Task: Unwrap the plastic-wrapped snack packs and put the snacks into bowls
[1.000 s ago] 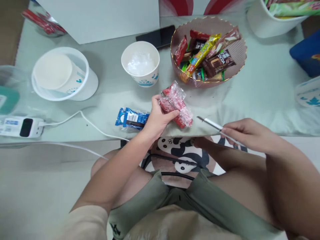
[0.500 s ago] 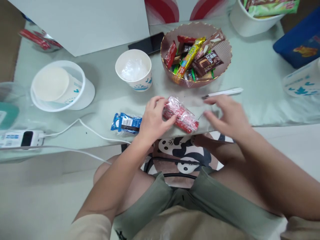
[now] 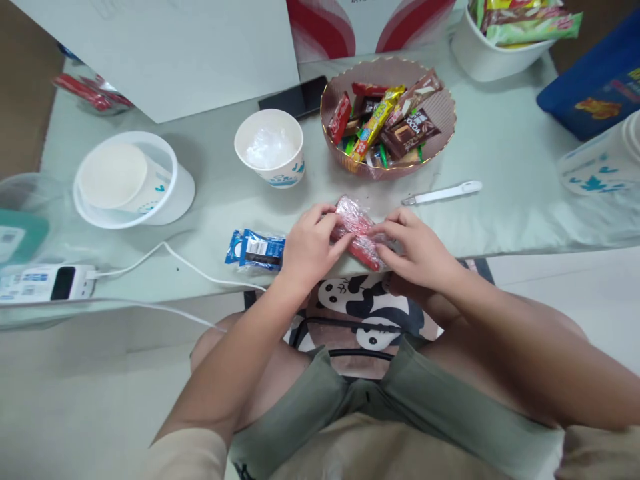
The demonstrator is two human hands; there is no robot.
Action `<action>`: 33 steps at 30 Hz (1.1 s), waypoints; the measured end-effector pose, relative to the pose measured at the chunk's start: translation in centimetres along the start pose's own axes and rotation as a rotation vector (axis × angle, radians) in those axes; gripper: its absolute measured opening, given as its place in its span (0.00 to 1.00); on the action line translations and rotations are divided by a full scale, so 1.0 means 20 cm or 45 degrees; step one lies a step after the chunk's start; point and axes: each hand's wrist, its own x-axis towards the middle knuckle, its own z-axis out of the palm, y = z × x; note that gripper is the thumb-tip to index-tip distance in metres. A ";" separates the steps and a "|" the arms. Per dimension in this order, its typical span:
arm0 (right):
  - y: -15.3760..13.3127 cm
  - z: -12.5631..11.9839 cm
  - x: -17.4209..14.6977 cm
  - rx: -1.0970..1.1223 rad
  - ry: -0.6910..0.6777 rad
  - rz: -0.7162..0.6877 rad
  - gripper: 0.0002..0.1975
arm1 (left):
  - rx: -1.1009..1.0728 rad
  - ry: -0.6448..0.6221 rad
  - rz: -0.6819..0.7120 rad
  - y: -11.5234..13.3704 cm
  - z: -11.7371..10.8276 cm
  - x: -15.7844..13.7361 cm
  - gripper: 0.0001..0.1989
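A red packet (image 3: 356, 221) wrapped in shiny clear plastic lies slantwise near the table's front edge. My left hand (image 3: 311, 245) is closed around its left end, thumb on the near side. On the packet's right end, the fingers and thumb of my right hand (image 3: 414, 245) pinch the wrap. Blue packets (image 3: 260, 249) in clear plastic lie partly behind my left hand. Beyond my right hand rests a white utility knife (image 3: 445, 193). A paper cup (image 3: 286, 177) with crumpled clear plastic inside stands behind my left hand.
A scalloped bowl (image 3: 447, 137) of wrapped snacks stands at the back, beside a black phone (image 3: 300, 99). To the left are a white tub (image 3: 183, 190) holding a paper cup, and a power strip (image 3: 60, 283) with cables. Stacked paper cups (image 3: 593, 163) and a snack tub (image 3: 493, 61) stand right.
My right hand has moved left from beside the utility knife and now grips the right end of the red packet. My left hand stays on the packet. The view has shifted slightly.
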 end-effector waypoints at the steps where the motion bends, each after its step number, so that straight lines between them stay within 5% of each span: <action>1: -0.01 0.01 0.00 0.017 -0.001 0.013 0.10 | 0.004 -0.001 0.036 0.00 0.00 0.00 0.05; 6: -0.02 0.03 0.03 0.078 -0.049 -0.085 0.07 | 0.079 0.017 0.158 0.01 0.02 0.00 0.08; 14: 0.00 0.00 0.02 -0.037 -0.087 -0.202 0.14 | 0.068 -0.013 -0.001 0.03 0.03 0.01 0.07; 19: 0.03 -0.08 0.01 -0.084 -0.059 -0.248 0.15 | 0.052 0.017 -0.148 0.04 -0.11 0.04 0.06; 24: 0.13 -0.26 0.00 -0.206 0.162 -0.080 0.11 | 0.126 0.140 -0.387 -0.02 -0.31 0.07 0.10; 29: 0.28 -0.32 -0.02 -0.313 0.220 0.039 0.10 | 0.294 -0.117 -0.712 -0.06 -0.39 0.09 0.10; 33: 0.33 -0.28 -0.02 -0.300 0.229 0.115 0.10 | 0.339 -0.289 -0.753 -0.06 -0.41 0.10 0.13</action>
